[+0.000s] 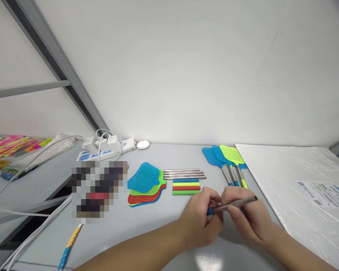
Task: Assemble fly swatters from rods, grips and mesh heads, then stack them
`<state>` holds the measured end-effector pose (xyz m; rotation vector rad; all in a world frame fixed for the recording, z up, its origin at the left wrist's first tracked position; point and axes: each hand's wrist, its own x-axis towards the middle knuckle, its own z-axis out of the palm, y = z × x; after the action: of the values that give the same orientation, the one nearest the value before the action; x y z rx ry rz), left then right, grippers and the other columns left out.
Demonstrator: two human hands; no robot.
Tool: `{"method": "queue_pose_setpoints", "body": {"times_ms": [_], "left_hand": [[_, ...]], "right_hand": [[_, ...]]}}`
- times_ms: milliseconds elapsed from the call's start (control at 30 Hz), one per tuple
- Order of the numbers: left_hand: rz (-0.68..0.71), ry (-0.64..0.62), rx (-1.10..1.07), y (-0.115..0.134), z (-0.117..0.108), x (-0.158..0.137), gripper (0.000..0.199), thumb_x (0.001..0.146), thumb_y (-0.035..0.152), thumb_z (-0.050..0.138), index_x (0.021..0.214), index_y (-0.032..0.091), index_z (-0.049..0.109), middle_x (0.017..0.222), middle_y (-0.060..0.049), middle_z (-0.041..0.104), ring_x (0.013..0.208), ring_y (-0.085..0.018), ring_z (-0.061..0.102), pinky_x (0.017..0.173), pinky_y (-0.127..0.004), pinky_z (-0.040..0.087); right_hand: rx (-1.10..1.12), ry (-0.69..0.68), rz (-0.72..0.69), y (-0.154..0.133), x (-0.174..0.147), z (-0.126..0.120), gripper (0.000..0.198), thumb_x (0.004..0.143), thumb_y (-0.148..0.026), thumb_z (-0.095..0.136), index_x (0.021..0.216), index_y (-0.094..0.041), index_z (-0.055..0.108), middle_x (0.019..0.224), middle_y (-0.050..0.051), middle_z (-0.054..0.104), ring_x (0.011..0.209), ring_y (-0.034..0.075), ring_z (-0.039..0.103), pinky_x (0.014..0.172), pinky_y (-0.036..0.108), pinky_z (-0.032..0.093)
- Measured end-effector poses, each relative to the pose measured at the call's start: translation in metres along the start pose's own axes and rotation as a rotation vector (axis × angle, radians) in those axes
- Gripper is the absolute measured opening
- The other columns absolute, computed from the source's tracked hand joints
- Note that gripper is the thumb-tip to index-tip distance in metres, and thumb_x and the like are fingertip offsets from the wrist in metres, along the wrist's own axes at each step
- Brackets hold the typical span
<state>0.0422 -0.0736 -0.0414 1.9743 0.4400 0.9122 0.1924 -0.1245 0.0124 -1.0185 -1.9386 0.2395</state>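
Pinches silver metal rod (241, 203) in right hand (251, 220), blue tubular end (210, 211) seemingly in left hand (200, 218) — probably light, stiff; grip mid-length.

white wall (169, 75) behind, plain, with a few small scuffs (260, 89) right of centre. light grey tabletop (147, 218) meets its base; smooth, slightly glossy, bright light reflection (209, 262) at near edge. left: grey diagonal post (45, 49), joined by a horizontal bar (28, 89); second grey surface (49, 169) beyond, dark gap (17, 231) below. lighting fairly even.
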Motion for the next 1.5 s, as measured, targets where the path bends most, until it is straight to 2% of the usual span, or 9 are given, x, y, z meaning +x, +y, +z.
{"method": "queue_pose_setpoints", "body": {"times_ms": [133, 300, 533, 667, 767, 900, 1100, 1267, 1500], "left_hand": [[0.113, 0.018, 0.076, 0.004, -0.001, 0.004, 0.032, 0.078, 0.02, 0.058, 0.106, 0.021, 0.042, 0.101, -0.007, 0.049, 0.091, -0.02, 0.048, 0.079, -0.035, 0.044], [0.175, 0.107, 0.043, 0.002, -0.006, 0.005, 0.045, 0.081, 0.023, 0.052, 0.124, 0.021, 0.036, 0.121, -0.012, 0.04, 0.113, -0.025, 0.041, 0.096, -0.045, 0.037], [0.211, 0.345, -0.055, 0.012, -0.022, 0.015, 0.034, 0.094, 0.034, 0.037, 0.126, 0.024, 0.046, 0.119, -0.01, 0.041, 0.111, -0.024, 0.044, 0.091, -0.041, 0.042], [0.217, 0.218, -0.025, 0.044, -0.031, 0.033, 0.031, 0.096, 0.033, 0.039, 0.117, 0.025, 0.06, 0.119, -0.01, 0.049, 0.113, -0.024, 0.046, 0.095, -0.04, 0.04], [0.174, 0.097, -0.068, 0.06, -0.03, 0.044, 0.028, 0.097, 0.026, 0.04, 0.099, 0.023, 0.068, 0.109, -0.008, 0.062, 0.108, -0.021, 0.052, 0.096, -0.038, 0.041], [0.058, 0.105, -0.196, 0.063, -0.024, 0.047, 0.024, 0.096, 0.027, 0.045, 0.086, 0.02, 0.065, 0.103, -0.007, 0.067, 0.1, -0.02, 0.059, 0.09, -0.034, 0.046], [-0.064, 0.398, -0.524, 0.064, -0.031, 0.053, 0.03, 0.098, 0.041, 0.038, 0.081, 0.02, 0.05, 0.07, 0.001, 0.06, 0.066, -0.014, 0.063, 0.079, -0.034, 0.05], [-0.116, 0.632, -0.703, 0.065, -0.044, 0.07, 0.029, 0.096, 0.044, 0.042, 0.079, 0.021, 0.044, 0.055, 0.009, 0.043, 0.048, -0.009, 0.053, 0.074, -0.031, 0.051], [-0.219, 0.701, -0.818, 0.056, -0.037, 0.069, 0.035, 0.094, 0.051, 0.042, 0.076, 0.021, 0.039, 0.052, 0.01, 0.034, 0.042, -0.007, 0.04, 0.056, -0.023, 0.046]], "right_hand": [[-0.166, 0.098, -0.126, 0.0, 0.005, -0.004, 0.014, 0.089, -0.018, 0.04, 0.077, -0.023, 0.045, 0.06, -0.002, 0.05, 0.05, 0.012, 0.046, 0.05, 0.025, 0.037], [-0.185, 0.139, 0.049, 0.008, 0.002, 0.0, 0.016, 0.089, -0.018, 0.041, 0.074, -0.024, 0.04, 0.055, -0.005, 0.04, 0.046, 0.013, 0.039, 0.046, 0.026, 0.03], [-0.084, 0.098, 0.155, 0.012, -0.002, 0.01, 0.02, 0.092, -0.023, 0.039, 0.072, -0.024, 0.04, 0.059, -0.003, 0.045, 0.051, 0.014, 0.041, 0.052, 0.029, 0.029], [-0.033, -0.029, 0.147, 0.015, -0.001, 0.011, 0.022, 0.096, -0.028, 0.033, 0.078, -0.024, 0.045, 0.065, 0.0, 0.049, 0.057, 0.016, 0.045, 0.055, 0.03, 0.032], [0.01, -0.059, 0.106, 0.019, 0.0, 0.007, 0.025, 0.098, -0.029, 0.029, 0.088, -0.023, 0.052, 0.069, 0.001, 0.052, 0.061, 0.017, 0.047, 0.056, 0.03, 0.033], [0.044, -0.149, 0.184, 0.022, 0.003, -0.002, 0.02, 0.096, -0.034, 0.04, 0.09, -0.022, 0.056, 0.072, 0.001, 0.055, 0.064, 0.016, 0.048, 0.057, 0.029, 0.035], [0.115, -0.473, 0.333, 0.018, 0.008, -0.003, 0.021, 0.087, -0.039, 0.06, 0.08, -0.021, 0.053, 0.083, 0.001, 0.057, 0.075, 0.017, 0.051, 0.065, 0.029, 0.039], [0.47, -0.413, 0.521, 0.003, 0.005, 0.014, 0.028, 0.1, -0.04, 0.033, 0.09, -0.021, 0.05, 0.07, -0.003, 0.051, 0.063, 0.012, 0.045, 0.062, 0.026, 0.037], [0.651, -0.184, 0.697, -0.008, -0.01, 0.046, 0.036, 0.1, -0.048, 0.03, 0.085, -0.021, 0.048, 0.056, -0.007, 0.034, 0.053, 0.01, 0.029, 0.051, 0.025, 0.025]]}}
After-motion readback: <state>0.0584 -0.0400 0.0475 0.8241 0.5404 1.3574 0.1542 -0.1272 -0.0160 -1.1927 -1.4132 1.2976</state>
